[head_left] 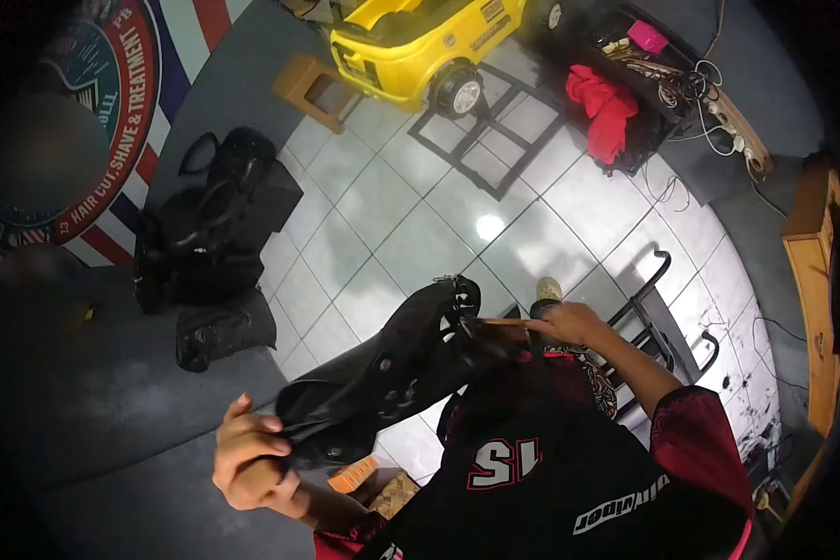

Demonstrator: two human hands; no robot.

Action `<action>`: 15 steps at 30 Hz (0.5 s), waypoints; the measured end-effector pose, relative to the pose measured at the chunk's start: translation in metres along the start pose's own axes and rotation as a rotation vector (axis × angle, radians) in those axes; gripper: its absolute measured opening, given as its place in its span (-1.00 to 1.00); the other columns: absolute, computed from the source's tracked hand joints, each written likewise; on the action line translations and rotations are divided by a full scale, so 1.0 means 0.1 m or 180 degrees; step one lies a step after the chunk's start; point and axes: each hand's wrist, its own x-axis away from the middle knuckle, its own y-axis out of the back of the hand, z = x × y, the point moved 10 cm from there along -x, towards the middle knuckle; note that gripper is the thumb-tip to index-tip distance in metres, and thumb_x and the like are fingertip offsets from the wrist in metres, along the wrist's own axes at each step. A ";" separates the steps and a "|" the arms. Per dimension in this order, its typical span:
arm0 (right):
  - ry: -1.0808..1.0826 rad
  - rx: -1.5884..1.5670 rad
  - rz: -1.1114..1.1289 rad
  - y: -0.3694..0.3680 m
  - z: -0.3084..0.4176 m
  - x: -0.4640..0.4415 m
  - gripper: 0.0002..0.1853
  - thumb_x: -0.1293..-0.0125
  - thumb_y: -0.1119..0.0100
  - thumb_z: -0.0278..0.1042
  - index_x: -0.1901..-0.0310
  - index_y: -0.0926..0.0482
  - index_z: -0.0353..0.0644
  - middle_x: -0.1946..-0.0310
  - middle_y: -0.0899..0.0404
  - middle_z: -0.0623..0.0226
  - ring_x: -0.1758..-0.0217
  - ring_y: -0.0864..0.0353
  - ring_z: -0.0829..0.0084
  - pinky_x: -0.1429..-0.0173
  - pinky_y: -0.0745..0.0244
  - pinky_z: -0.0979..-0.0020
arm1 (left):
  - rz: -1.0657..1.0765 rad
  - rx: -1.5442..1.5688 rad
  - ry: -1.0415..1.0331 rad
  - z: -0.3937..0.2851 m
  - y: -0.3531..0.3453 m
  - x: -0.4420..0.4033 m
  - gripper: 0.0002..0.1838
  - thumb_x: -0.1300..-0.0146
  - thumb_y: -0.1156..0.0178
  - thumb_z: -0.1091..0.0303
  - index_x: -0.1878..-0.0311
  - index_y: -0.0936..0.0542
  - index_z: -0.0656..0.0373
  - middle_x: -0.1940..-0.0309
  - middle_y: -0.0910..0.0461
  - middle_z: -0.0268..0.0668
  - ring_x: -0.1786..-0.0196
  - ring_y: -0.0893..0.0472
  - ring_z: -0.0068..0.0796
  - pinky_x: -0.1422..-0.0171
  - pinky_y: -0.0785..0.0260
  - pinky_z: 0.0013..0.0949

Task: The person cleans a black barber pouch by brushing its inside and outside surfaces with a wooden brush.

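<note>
A black leather bag with round metal studs hangs slantwise in front of me. Metal fittings show at its upper right end. My left hand grips the bag's lower left edge, fingers curled with the thumb side up. At the other end, my right hand is closed on a flat brown wooden brush, which lies against the bag's dark surface. What the brush touches underneath is partly hidden.
Several black bags are piled on the left. A yellow toy car, brown stool and dark metal frame stand ahead. Red cloth and cables lie at upper right. A black metal rack is right; an orange box sits below.
</note>
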 end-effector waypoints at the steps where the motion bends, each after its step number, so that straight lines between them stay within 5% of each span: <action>1: -0.0369 0.0418 0.0303 -0.27 -0.40 0.00 -0.36 -0.22 0.19 0.31 0.39 -0.63 -0.18 0.47 -0.58 0.10 0.35 -0.58 0.06 0.25 -0.48 0.20 | -0.0214 -0.0159 0.0118 0.04 0.05 -0.04 -0.62 -0.06 -0.21 0.32 0.67 -0.22 0.13 0.56 -0.42 -0.26 0.42 -0.50 -0.34 -0.08 -0.37 0.01; 2: -0.0747 0.0824 0.0612 -0.54 -0.83 0.04 -0.33 -0.22 0.22 0.32 0.38 -0.63 -0.21 0.42 -0.60 0.08 0.31 -0.58 0.04 0.21 -0.48 0.17 | -0.0452 -0.0352 0.0166 0.11 0.14 -0.02 -0.56 -0.14 -0.22 0.13 0.59 -0.19 0.12 0.52 -0.37 -0.27 0.43 -0.45 -0.37 -0.09 -0.35 0.03; 4: -0.1287 0.0072 0.0421 -0.99 -1.56 0.16 -0.30 -0.24 0.27 0.31 0.38 -0.62 -0.26 0.33 -0.60 0.06 0.20 -0.57 0.02 0.13 -0.46 0.12 | -0.0615 -0.0525 0.0293 0.19 0.22 -0.04 -0.60 -0.14 -0.22 0.16 0.52 -0.21 0.11 0.50 -0.37 -0.29 0.39 -0.47 -0.37 -0.12 -0.33 0.05; 7: -0.1698 -0.0455 0.0096 -0.54 -1.47 0.42 -0.35 -0.28 0.27 0.23 0.30 -0.61 -0.25 0.29 -0.57 -0.02 0.13 -0.54 0.01 0.09 -0.44 0.10 | -0.0463 -0.0363 0.0418 0.27 0.03 -0.13 -0.62 -0.16 -0.21 0.20 0.52 -0.21 0.13 0.50 -0.38 -0.27 0.37 -0.51 -0.36 -0.12 -0.34 0.04; 10: -0.0952 -0.1584 -0.0958 -0.07 -1.00 0.29 -0.43 -0.35 0.24 0.11 0.34 -0.54 -0.32 0.47 -0.55 -0.03 0.36 -0.56 0.03 0.24 -0.40 0.13 | -0.0040 -0.0051 0.0567 0.35 -0.41 -0.26 -0.65 -0.17 -0.20 0.25 0.52 -0.25 0.18 0.55 -0.43 -0.20 0.41 -0.57 -0.30 0.02 -0.44 -0.04; 13: 0.0247 -0.2750 -0.1573 0.91 0.11 0.51 -0.55 -0.36 0.12 -0.04 0.48 -0.47 -0.29 0.70 -0.35 0.11 0.62 -0.35 0.40 0.45 -0.28 0.33 | 0.0273 0.0116 0.0559 0.38 -0.74 -0.41 -0.79 -0.05 -0.12 0.53 0.51 -0.25 0.22 0.56 -0.43 -0.16 0.50 -0.53 -0.29 0.21 -0.49 -0.18; 15: 0.0470 -0.2488 -0.1077 0.91 0.42 0.40 -0.55 -0.35 0.09 -0.03 0.51 -0.41 -0.27 0.70 -0.35 0.10 0.64 -0.38 0.31 0.47 -0.26 0.28 | 0.0214 -0.0152 0.0456 0.40 -0.75 -0.46 -0.86 0.05 -0.02 0.63 0.48 -0.26 0.24 0.55 -0.43 -0.14 0.51 -0.51 -0.29 0.32 -0.46 -0.26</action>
